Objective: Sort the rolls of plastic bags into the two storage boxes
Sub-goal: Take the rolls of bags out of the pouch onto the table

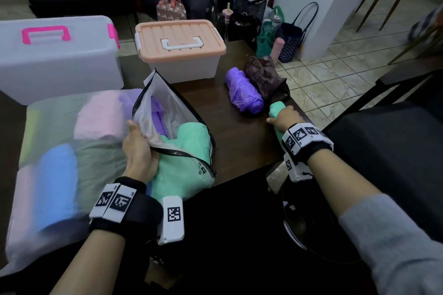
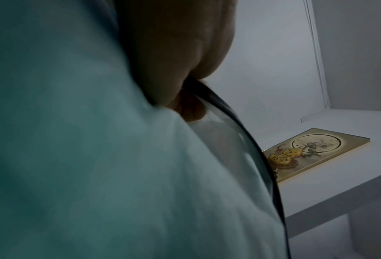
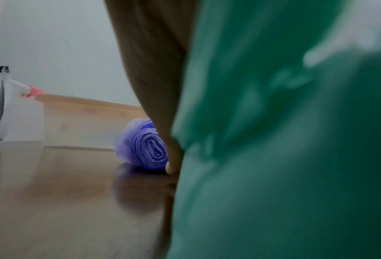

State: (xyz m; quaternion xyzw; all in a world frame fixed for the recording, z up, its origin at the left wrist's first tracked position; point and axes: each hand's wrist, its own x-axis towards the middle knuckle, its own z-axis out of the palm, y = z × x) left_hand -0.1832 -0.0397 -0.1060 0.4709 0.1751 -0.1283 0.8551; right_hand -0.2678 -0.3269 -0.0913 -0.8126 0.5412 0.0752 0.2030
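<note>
The right hand (image 1: pixel 284 116) grips a mint-green roll (image 1: pixel 276 109) at the desk's (image 1: pixel 239 146) right edge, long axis pointing away towards the purple roll (image 1: pixel 243 92) just beyond. Both lidded boxes (image 1: pixel 182 50) lie far left of it. The left hand (image 1: pixel 139 148) pinches the zip pouch (image 1: pixel 172 127) open, with more soft, crinkled rolls inside.

Pretty dim indoor light overall, soft and flat, with no hard shadows. The head view is mostly sharp in the middle, but the big frosted pouch (image 1: pixel 60 163) left of the desk (image 1: pixel 239 141) is smeared with blur, and straight lines bend toward the edges. Both wrist views are murky and grainy: the green roll (image 3: pixel 284 140) up close is just an out-of-focus blob, while the purple roll (image 3: pixel 145 145) behind it looks sharper, with a faint reflection on the glossy desk.
</note>
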